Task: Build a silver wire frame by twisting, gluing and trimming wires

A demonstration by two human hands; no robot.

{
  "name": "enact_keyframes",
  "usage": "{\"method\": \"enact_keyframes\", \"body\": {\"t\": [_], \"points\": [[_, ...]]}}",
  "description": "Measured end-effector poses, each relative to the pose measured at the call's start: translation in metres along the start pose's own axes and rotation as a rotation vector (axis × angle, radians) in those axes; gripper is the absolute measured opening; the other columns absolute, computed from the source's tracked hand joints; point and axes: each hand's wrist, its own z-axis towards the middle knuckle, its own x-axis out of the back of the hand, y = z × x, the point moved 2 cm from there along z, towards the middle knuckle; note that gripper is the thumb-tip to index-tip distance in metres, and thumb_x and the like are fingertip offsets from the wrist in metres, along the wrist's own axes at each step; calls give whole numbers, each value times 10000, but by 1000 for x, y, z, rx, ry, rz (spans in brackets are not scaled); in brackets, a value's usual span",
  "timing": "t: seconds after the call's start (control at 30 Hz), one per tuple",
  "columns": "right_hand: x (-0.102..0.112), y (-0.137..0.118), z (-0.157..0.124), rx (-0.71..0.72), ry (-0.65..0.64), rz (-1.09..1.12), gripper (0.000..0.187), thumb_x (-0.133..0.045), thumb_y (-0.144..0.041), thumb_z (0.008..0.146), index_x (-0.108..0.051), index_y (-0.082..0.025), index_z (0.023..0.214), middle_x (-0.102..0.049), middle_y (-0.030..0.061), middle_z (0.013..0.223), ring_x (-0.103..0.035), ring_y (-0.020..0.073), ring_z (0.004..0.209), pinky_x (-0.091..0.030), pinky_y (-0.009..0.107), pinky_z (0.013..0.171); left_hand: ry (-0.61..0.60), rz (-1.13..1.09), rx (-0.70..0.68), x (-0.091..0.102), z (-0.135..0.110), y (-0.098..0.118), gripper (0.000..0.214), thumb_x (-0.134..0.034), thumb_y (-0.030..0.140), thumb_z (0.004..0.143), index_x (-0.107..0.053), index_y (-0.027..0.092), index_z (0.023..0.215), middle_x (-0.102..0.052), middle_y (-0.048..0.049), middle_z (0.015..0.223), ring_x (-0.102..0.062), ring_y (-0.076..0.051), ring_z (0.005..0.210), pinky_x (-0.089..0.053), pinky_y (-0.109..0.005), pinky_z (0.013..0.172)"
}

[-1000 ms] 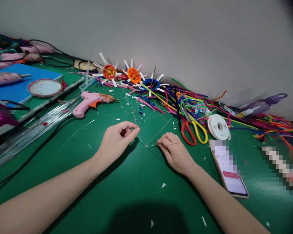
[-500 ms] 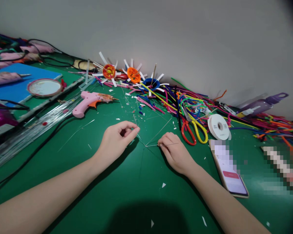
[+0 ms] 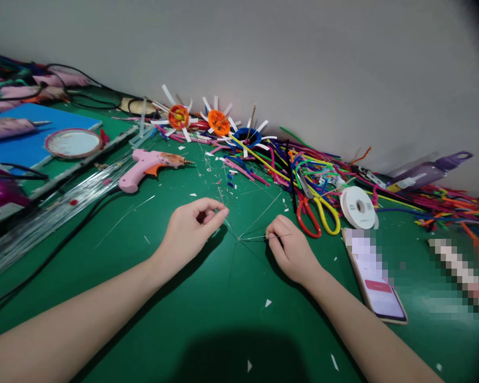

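Note:
Several thin wires meet at one junction [image 3: 239,239] between my hands, just above or on the green tabletop [image 3: 207,330]. My left hand [image 3: 197,226] is closed, thumb against forefinger, with one of the thin wires [image 3: 232,230] at the fingertips. To the right of the junction, my right hand [image 3: 291,247] pinches another thin wire [image 3: 255,237], whose end sticks out across the fingers. Other strands fan out away from me. Whether the strands are metal or clear thread is too fine to tell.
A pink hot glue gun [image 3: 143,165] lies at left. Scissors [image 3: 309,215] with red and yellow handles, a white spool [image 3: 358,207] and a phone [image 3: 375,282] are at right. Pipe cleaners [image 3: 323,170] and paper-petalled flowers [image 3: 219,122] line the wall. Paper scraps [image 3: 267,303] are scattered about.
My right hand has shifted slightly right, away from the junction, sliding along the wire. My left hand stays where it was.

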Motion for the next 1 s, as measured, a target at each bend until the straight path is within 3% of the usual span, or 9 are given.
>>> {"method": "enact_keyframes", "body": {"t": [0.27, 0.57, 1.0], "points": [[3, 6, -1, -46, 147, 122, 159, -358, -136, 886, -436, -198, 763, -451, 23, 748, -450, 165, 715, -378, 310, 649, -1, -9, 4, 0, 0, -1, 221, -562, 401, 802, -641, 196, 786, -429, 51, 527, -385, -92, 504, -295, -224, 484], [-1, -2, 0, 25, -35, 23, 135, -394, -148, 903, -519, -193, 881, -527, 59, 857, -488, 194, 834, -405, 348, 763, 1, -11, 5, 0, 0, 0, 227, -563, 410, 797, -643, 198, 783, -441, 45, 533, -398, -100, 502, -302, -227, 484], [-2, -1, 0, 62, -83, -25, 149, -400, -142, 909, -540, -190, 920, -560, 64, 875, -495, 199, 855, -402, 358, 782, 9, -2, 5, 0, 0, 1, 226, -567, 408, 791, -643, 196, 769, -440, 50, 526, -398, -98, 503, -302, -225, 487]]}}
